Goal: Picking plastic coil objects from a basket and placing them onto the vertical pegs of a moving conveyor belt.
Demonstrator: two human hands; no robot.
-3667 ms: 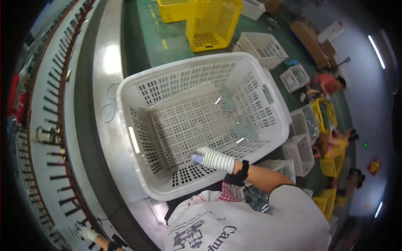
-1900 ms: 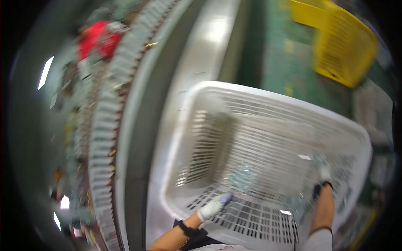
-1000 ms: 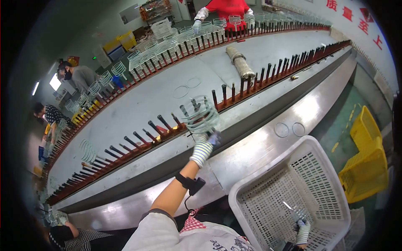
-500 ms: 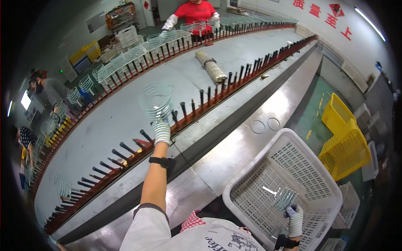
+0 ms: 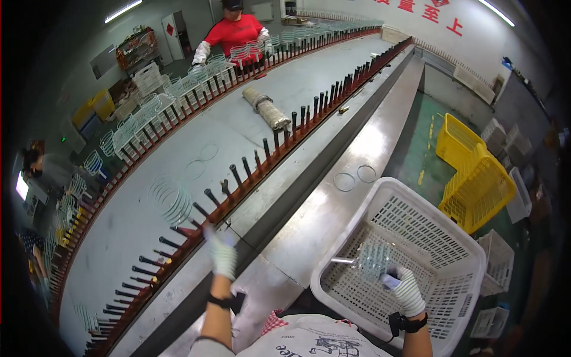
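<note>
My left hand (image 5: 222, 253), in a striped glove, is over the near edge of the conveyor, beside a row of black-tipped pegs (image 5: 208, 195). It is smeared by motion, so its fingers are unclear. Just beyond it, a pale greenish spiral coil (image 5: 169, 201) stands at a peg, apart from the hand. My right hand (image 5: 406, 290), also gloved, is closed on a second, smaller-looking pale coil (image 5: 374, 260) with a shiny metal stem pointing left. That coil is held over a white perforated basket (image 5: 319, 284).
Two loose rings (image 5: 355, 178) lie on the metal ledge. A wrapped roll (image 5: 266, 109) rests on the conveyor top. Yellow crates (image 5: 476, 184) stand on the floor at right. Across the conveyor, a person in red (image 5: 235, 35) works beside more coils; others are at far left.
My left hand has let go of the larger coil and drawn back toward me; the coil now stands at a peg farther left. My right hand has shifted up and left with its coil.
</note>
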